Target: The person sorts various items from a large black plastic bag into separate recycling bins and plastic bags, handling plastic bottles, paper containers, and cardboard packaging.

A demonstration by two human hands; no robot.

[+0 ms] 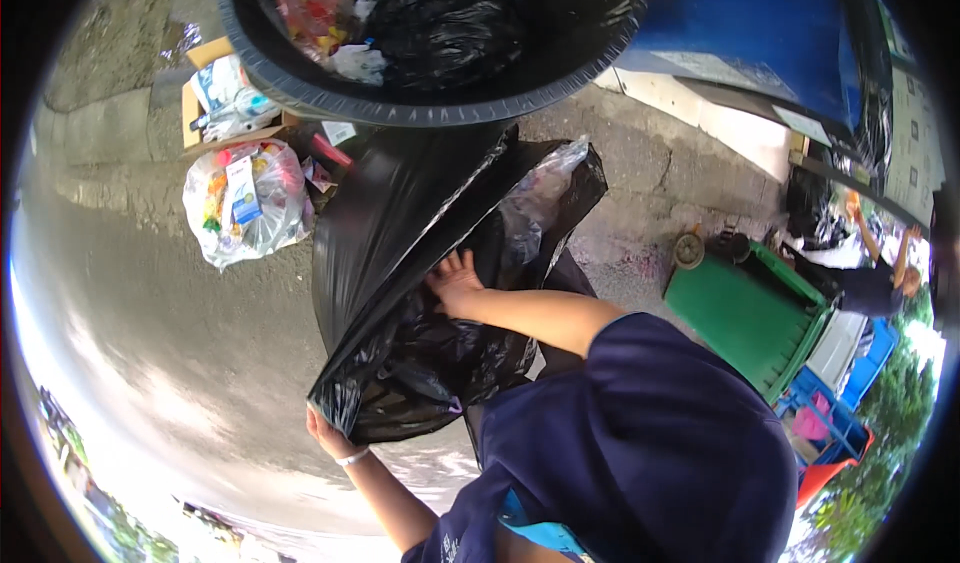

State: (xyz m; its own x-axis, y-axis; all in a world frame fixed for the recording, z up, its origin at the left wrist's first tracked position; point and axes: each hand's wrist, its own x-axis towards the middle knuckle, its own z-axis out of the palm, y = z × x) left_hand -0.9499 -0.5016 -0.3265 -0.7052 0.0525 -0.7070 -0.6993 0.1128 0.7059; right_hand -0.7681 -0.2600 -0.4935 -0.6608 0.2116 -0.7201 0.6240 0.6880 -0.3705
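Observation:
A large black plastic garbage bag [375, 248] stands wide-mouthed on the ground before me. My left hand [328, 432], with a pale band at its wrist, grips the bag's gathered rim at the lower left. Inside the mouth, my right hand [457, 285] reaches across with its fingers spread, against or close to the black plastic; its palm side is hidden. Crumpled dark plastic fills part of the bag. Toward its far right side lies a clear plastic bag [529, 206] of light-coloured waste.
A black round bin [442, 112] holding bagged waste stands ahead. To its left are a cardboard box [191, 116] of bottles and a clear bag of rubbish [244, 236]. A green wheelie bin [739, 311] lies at right, near a person [870, 285] and a blue container [739, 22].

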